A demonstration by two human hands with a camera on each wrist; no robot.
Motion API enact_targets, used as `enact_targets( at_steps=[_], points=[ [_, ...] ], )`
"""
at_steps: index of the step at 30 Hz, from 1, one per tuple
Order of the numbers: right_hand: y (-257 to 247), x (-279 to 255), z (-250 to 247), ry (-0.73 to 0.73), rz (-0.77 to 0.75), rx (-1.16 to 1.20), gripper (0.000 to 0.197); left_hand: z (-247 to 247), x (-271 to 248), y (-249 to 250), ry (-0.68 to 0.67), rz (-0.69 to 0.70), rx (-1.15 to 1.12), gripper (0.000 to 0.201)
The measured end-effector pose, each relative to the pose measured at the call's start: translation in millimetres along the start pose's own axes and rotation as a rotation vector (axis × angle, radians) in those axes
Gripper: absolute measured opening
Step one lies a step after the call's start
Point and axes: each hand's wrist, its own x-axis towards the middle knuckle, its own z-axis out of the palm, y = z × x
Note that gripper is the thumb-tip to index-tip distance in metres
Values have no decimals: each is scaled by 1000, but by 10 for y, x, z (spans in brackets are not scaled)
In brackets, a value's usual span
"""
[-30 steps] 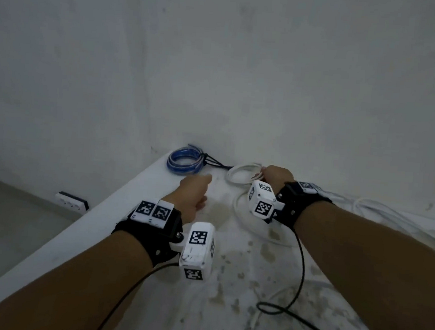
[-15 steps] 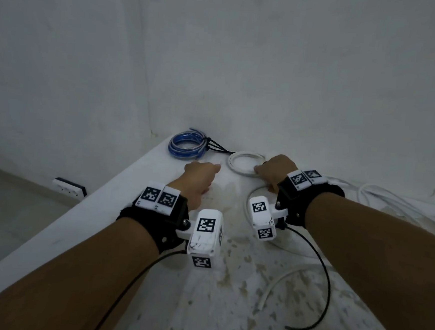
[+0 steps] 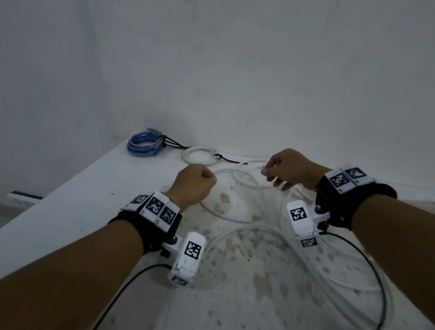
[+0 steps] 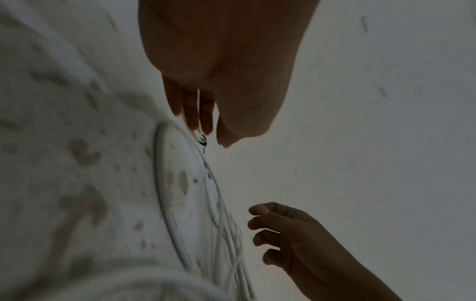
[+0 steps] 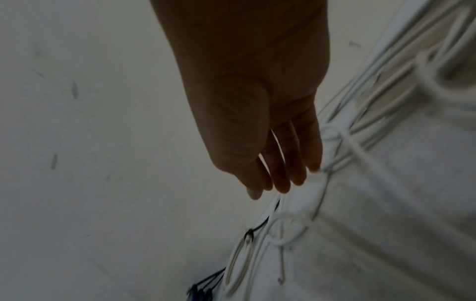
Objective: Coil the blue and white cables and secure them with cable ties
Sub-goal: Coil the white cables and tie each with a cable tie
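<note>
Clamping tight, the left hand point(image 3: 194, 186) is a closed fist around a strand of the thin, loose white cable point(image 4: 198, 106). The right hand point(image 3: 289, 170) has left the small tied white coil point(image 3: 198, 162) and hovers slack-fingered, gripping nothing I can see. That coil now lies beside the tied blue cable coil point(image 3: 137, 146). Next white length starts, I'd judge.

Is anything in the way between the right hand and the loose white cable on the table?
Nothing visible does. The right hand is directly over the loose white cable; the tied white coil and blue coil lie farther left.
</note>
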Motion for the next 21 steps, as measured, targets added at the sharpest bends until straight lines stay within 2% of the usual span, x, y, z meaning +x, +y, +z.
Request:
enact_targets(
  at_steps=[4,8,10,13,16,19,21],
  points=[
    [255,-424,-291,-62,25,-24,23,244,-213,485,-220,127,-32,22],
    [511,-724,-430,-102,56,-83,25,449,-330,762,-464,171,183,21],
    [654,-834,-436,-119,85,-139,25,546,-348,802,-524,154,259,21],
    [870,-984,-320,-210,136,-148,35,697,-346,830,-527,121,431,37],
    [1008,-1088,-182,-167,105,-145,44,890,-334,893,-457,84,590,51],
    [1015,-1131,-159,-132,80,-140,43,1082,-357,1007,-350,111,762,53],
    [1024,-1129,-153,-126,67,-144,35,1207,-368,1071,-333,72,769,44]
  ],
)
